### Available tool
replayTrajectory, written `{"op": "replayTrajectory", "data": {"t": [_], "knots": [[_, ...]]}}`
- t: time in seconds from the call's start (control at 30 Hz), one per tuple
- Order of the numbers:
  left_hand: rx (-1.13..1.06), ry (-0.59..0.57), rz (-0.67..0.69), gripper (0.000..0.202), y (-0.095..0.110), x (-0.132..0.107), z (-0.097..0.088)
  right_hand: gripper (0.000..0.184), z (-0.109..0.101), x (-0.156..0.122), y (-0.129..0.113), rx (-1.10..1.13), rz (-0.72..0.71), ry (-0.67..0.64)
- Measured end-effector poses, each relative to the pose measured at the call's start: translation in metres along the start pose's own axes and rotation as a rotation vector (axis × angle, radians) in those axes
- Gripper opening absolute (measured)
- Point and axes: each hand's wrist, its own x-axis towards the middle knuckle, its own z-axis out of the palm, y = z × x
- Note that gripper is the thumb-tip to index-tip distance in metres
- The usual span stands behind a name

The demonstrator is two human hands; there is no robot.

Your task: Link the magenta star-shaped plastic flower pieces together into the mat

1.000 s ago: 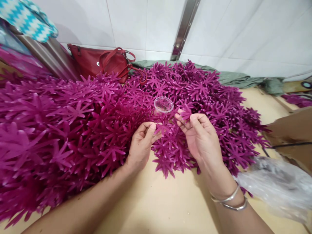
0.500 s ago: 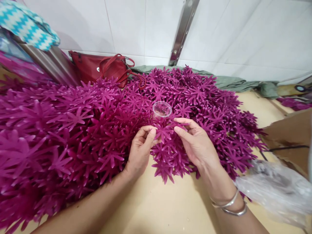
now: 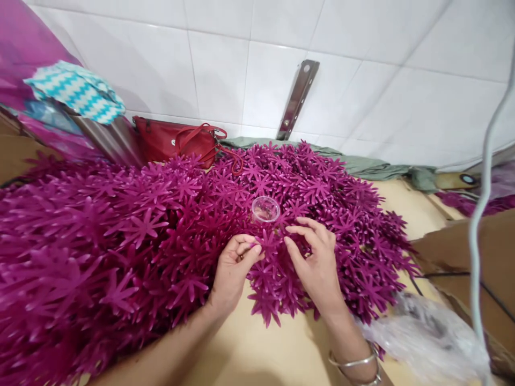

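Note:
A big heap of magenta plastic flower pieces [image 3: 120, 236] covers the left and middle of a tan table [image 3: 261, 354]. My left hand [image 3: 233, 268] pinches one flower piece [image 3: 267, 242] at the heap's near edge, thumb and forefinger closed on it. My right hand [image 3: 316, 262] hovers right beside it, fingers curved and apart, fingertips touching the flowers. A small clear plastic cup [image 3: 265, 209] stands upright among the flowers just beyond both hands. Two silver bangles [image 3: 358, 367] ring my right wrist.
A red handbag [image 3: 177, 142] lies against the white tiled wall behind the heap. Green cloth [image 3: 382, 169] runs along the wall. A crumpled clear plastic bag [image 3: 426, 338] and a brown cardboard box [image 3: 462, 257] lie at right. A grey cable [image 3: 478, 214] hangs in front.
The view has tilted up and pulled back, showing more wall. My right hand has let go of the flower it held and come down beside my left hand, which keeps its pinch.

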Motion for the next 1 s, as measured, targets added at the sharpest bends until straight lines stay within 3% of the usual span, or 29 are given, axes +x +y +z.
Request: {"op": "replayTrajectory", "data": {"t": [0.07,0.17,0.27,0.53,0.77,0.87,1.0], "knots": [[0.001,-0.015,-0.007,0.033,0.0,0.0,0.0,0.013,0.0,-0.001,-0.008,-0.039,-0.078,0.008],[0.011,-0.022,0.002,0.033,-0.001,0.001,-0.002,0.013,0.003,-0.003,-0.017,0.037,-0.182,-0.084],[0.004,-0.007,0.001,0.032,-0.001,0.002,-0.004,0.012,0.008,-0.005,-0.02,0.144,-0.161,-0.149],[0.042,-0.043,-0.094,0.032,0.002,0.0,-0.003,0.007,0.012,-0.006,-0.013,0.615,0.285,-0.222],[0.035,0.009,-0.063,0.033,0.003,0.001,-0.001,0.022,0.015,-0.003,0.0,0.959,0.583,0.034],[0.013,0.018,-0.064,0.031,0.003,0.002,-0.001,0.02,0.012,-0.002,0.002,0.92,0.592,0.058],[0.009,0.018,-0.061,0.032,0.003,0.003,-0.001,0.013,0.004,0.0,0.001,0.556,0.416,-0.053]]}}
